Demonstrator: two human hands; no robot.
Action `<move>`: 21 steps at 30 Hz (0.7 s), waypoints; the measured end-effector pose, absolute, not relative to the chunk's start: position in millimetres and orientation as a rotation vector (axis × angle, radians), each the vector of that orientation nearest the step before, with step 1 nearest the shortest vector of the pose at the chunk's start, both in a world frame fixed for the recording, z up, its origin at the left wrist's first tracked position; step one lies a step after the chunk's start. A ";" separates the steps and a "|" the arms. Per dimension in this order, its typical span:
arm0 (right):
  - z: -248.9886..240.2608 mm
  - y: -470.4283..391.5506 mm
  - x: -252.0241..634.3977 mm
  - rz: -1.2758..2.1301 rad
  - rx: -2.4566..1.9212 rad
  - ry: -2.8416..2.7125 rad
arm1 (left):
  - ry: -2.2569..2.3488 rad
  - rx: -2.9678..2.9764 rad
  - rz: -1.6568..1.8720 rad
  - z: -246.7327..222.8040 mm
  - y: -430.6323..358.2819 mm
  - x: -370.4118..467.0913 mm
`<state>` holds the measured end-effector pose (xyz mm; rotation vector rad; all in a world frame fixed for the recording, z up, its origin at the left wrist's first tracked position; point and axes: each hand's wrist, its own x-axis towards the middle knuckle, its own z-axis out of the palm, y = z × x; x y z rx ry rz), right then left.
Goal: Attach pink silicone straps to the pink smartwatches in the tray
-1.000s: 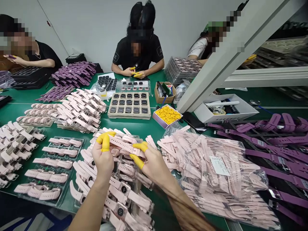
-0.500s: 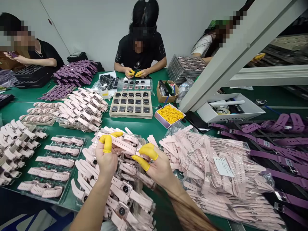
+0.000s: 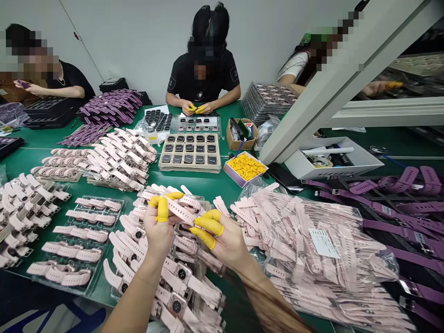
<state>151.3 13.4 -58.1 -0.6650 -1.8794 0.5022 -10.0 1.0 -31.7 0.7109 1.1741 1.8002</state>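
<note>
A pale pink watch strap (image 3: 181, 212) is stretched between my two hands, above a tray of watches. My left hand (image 3: 159, 224), with yellow finger cots, pinches its left end between thumb and fingers. At the strap's right end, my right hand (image 3: 222, 233) closes yellow-capped fingertips; whatever small part lies under them is hidden. Below and in front of my wrists lie pink-strapped smartwatches (image 3: 182, 274), some with their sensor backs up. To the right, a large heap of pink straps (image 3: 277, 231) lies partly in clear plastic bags.
Trays of pink watches (image 3: 83, 233) stand on the left, purple straps (image 3: 409, 231) on the right. Farther back are a tray of watch faces (image 3: 189, 164), a box of yellow finger cots (image 3: 245, 166) and a slanted white post (image 3: 333, 83). Co-workers sit across the table.
My left hand has shifted slightly right and down, its thumb more upright. The right fingertips have closed in at the strap's end. The view has moved a little.
</note>
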 end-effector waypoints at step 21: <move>-64.7 13.5 147.4 0.775 -0.728 -1.714 | 1.015 1.193 1.594 -36.7 -8.0 -21.6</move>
